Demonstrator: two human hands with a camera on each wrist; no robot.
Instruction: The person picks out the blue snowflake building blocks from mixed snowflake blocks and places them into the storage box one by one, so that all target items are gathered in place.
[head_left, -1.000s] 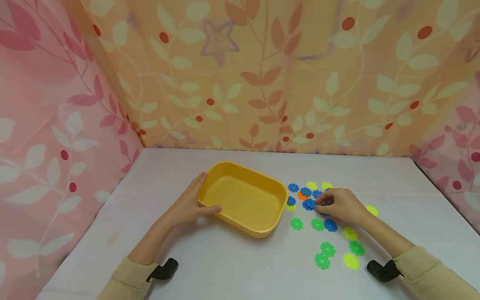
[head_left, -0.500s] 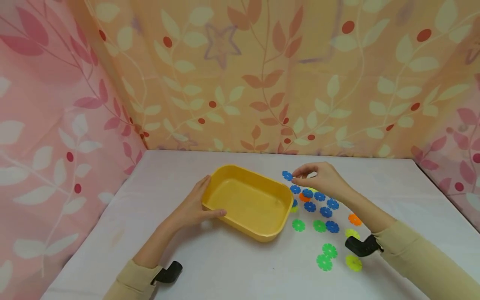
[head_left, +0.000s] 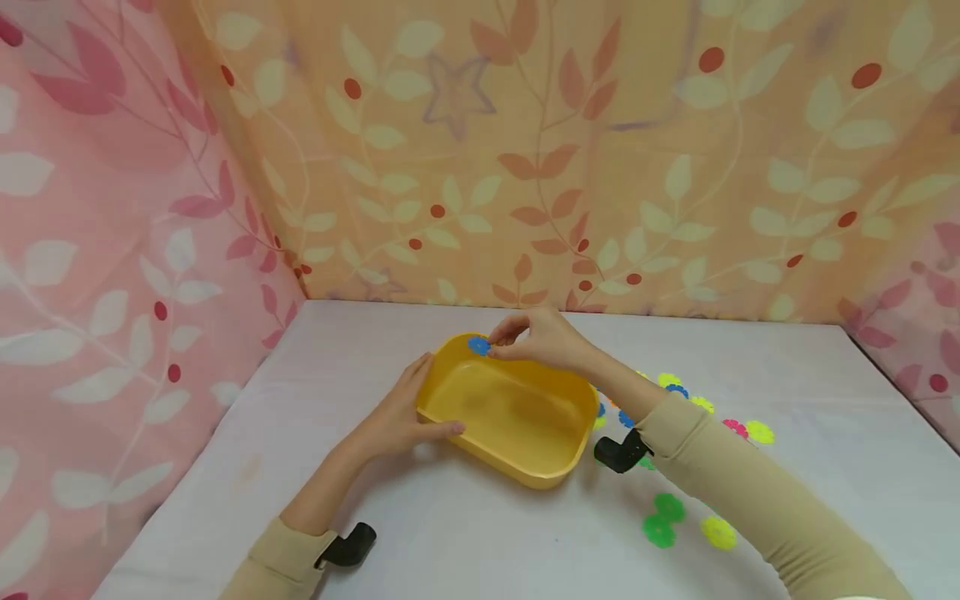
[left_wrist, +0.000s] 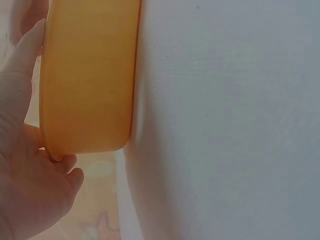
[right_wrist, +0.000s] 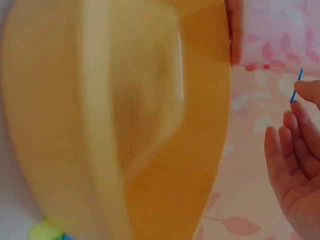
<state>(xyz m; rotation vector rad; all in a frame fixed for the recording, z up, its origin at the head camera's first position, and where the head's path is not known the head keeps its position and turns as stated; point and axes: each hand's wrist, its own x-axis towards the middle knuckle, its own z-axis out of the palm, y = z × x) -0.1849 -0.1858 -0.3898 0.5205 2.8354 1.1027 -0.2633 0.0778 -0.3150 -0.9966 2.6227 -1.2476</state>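
A yellow plastic basin [head_left: 495, 404] stands slanted on the white-covered table, its inside bare. My left hand [head_left: 399, 417] holds it at the left corner, thumb over the front rim and fingers along the outer side. In the left wrist view, the basin wall [left_wrist: 90, 80] lies beside that palm. Between thumb and forefinger, my right hand [head_left: 546, 338] pinches a blue snowflake disc [head_left: 478, 345] above the basin's far left part. The right wrist view shows this disc [right_wrist: 298, 86] edge-on at the fingertips, above the rim; the other fingers are loosely bent.
Right of the basin lie several flat notched discs: green ones [head_left: 660, 530], yellow ones [head_left: 718, 533], a pink one [head_left: 735, 427] and blue ones, partly hidden by the right forearm [head_left: 633, 390]. A patterned curtain [head_left: 480, 167] closes off the back and sides.
My right hand has picked up a blue disc from the scattered pieces, lifted it and carried it left to above the basin. The left hand keeps its hold on the basin.
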